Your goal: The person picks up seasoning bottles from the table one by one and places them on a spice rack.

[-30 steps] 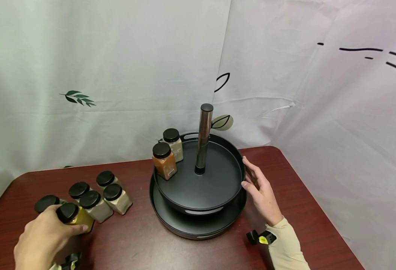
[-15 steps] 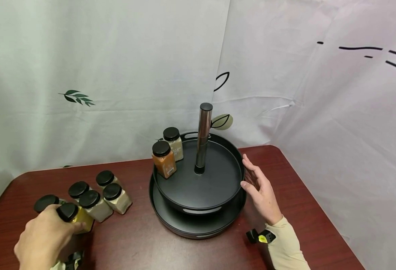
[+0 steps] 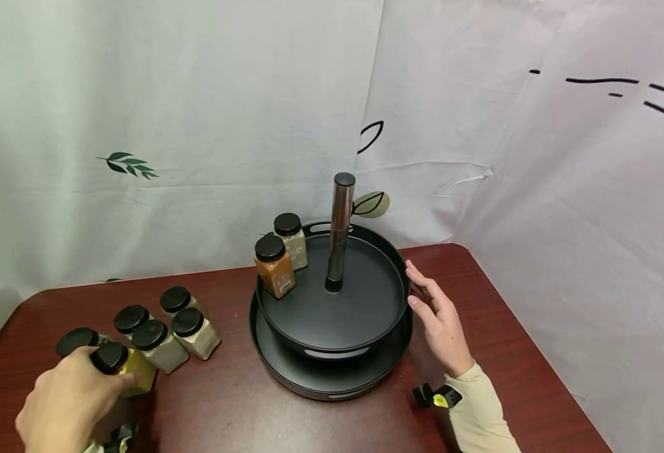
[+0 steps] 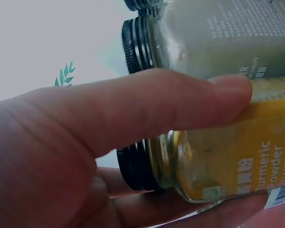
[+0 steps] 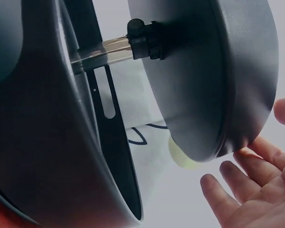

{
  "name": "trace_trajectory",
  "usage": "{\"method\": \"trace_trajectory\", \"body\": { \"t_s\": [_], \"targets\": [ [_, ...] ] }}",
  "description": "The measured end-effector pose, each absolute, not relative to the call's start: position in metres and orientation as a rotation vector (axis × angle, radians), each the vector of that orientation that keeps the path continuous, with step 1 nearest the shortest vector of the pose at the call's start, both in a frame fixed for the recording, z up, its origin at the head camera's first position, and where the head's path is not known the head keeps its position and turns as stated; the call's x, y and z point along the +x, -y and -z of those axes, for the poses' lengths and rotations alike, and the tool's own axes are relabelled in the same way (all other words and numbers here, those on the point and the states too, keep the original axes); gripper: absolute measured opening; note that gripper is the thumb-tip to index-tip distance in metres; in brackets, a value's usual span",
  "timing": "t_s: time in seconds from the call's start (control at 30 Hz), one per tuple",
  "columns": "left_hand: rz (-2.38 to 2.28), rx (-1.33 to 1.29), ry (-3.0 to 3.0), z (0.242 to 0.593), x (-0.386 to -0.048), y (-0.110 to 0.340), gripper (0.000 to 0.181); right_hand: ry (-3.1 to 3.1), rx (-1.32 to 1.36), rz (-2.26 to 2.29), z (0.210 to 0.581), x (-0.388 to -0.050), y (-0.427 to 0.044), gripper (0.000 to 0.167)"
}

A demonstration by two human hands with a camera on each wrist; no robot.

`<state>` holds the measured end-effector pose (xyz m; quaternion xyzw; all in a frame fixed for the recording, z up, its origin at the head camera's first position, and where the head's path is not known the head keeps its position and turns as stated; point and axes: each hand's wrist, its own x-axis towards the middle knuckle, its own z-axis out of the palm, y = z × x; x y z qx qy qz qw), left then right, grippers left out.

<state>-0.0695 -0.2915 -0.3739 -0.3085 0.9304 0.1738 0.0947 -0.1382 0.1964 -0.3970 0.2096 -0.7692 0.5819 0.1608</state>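
Note:
My left hand [image 3: 68, 399] grips a jar of turmeric powder [image 3: 139, 372] with a black lid, at the near left of the table. In the left wrist view the thumb lies across the jar [image 4: 228, 166], with fingers on its other side. A pale jar [image 4: 199, 42] stands right beside it. My right hand [image 3: 441, 327] is at the right rim of the upper tier of a black two-tier turntable rack [image 3: 360, 314]. Its fingers are loosely extended; in the right wrist view fingertips [image 5: 247, 156] reach the upper tier's edge [image 5: 251, 80].
Several black-lidded spice jars [image 3: 165, 349] cluster at the left. An orange jar [image 3: 275, 274] and a pale jar [image 3: 293, 242] stand on the upper tier's left side. A metal post [image 3: 340, 233] rises from its middle. A white curtain [image 3: 224, 126] hangs behind the table [image 3: 224, 409].
My left hand and the turmeric jar have shifted slightly left, opening a small gap from the neighbouring jar. My right thumb has lifted a little; the rack looks unmoved.

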Motion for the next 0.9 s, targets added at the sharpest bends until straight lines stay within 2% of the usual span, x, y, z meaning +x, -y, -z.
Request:
{"method": "trace_trajectory", "body": {
  "t_s": [0.33, 0.67, 0.9],
  "targets": [
    [-0.522, -0.937, -2.794, 0.361, -0.059, 0.291, 0.079, 2.163, 0.616, -1.712, 0.397, -0.139, -0.197, 0.044],
    [-0.538, -0.997, -2.793, 0.356, -0.055, 0.291, 0.085, 2.133, 0.661, -1.795, 0.397, -0.139, -0.197, 0.055],
    [-0.583, -1.049, -2.799, 0.343, -0.047, 0.287, 0.069, 2.173, 0.642, -1.79, 0.397, -0.139, -0.198, 0.056]
  ]
}}
